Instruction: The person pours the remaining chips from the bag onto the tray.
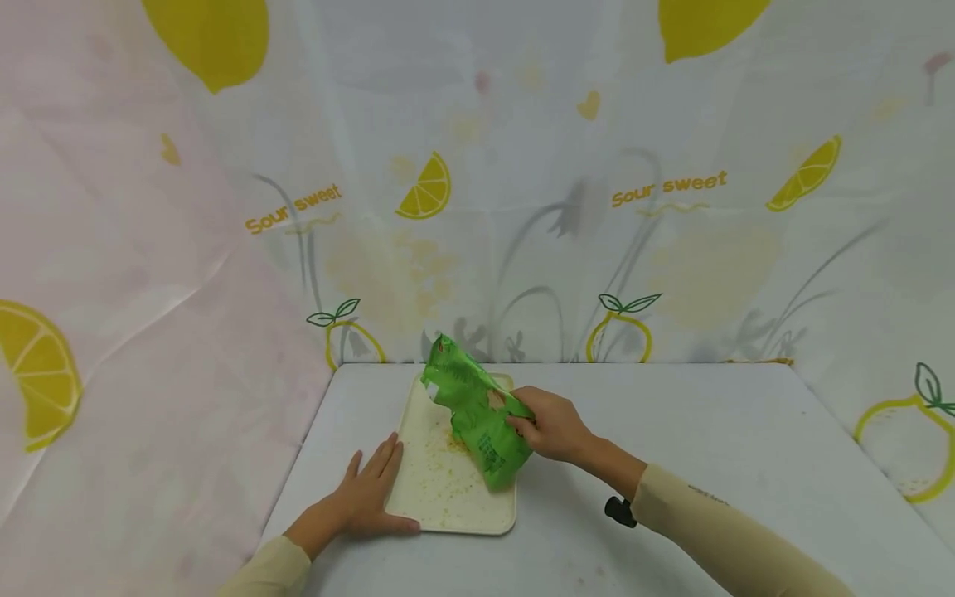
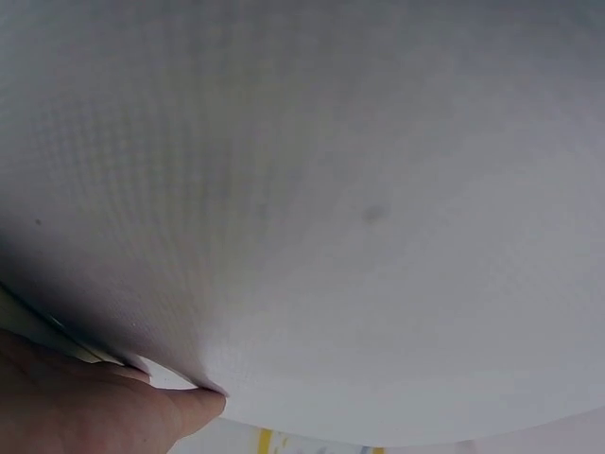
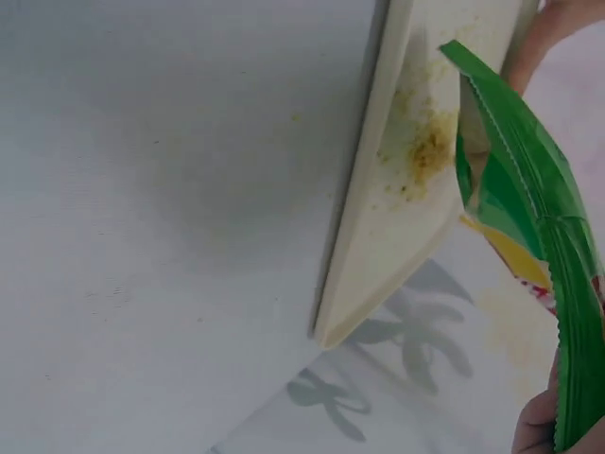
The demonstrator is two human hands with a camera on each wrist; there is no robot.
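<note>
A torn green snack bag [image 1: 485, 435] slants over a cream tray [image 1: 410, 502]. My right hand [image 1: 554, 424] grips it by its right side, thumb toward me. In the right wrist view the bag [image 3: 544, 189] gapes at one end, and yellow-brown crumbs [image 3: 430, 147] lie on the tray [image 3: 364, 274] below. What is left inside the bag cannot be seen. My left hand [image 1: 369, 495] lies at the tray's left edge, fingers extended and thumb by the near corner. Only part of the left hand [image 2: 104, 411] enters the left wrist view.
Tray and hands are on a white table [image 1: 671, 464]. Behind it hangs a lemon-printed cloth [image 1: 492, 207], with more cloth [image 1: 149, 332] along the left side. A small black object [image 1: 620, 512] shows beside the right sleeve.
</note>
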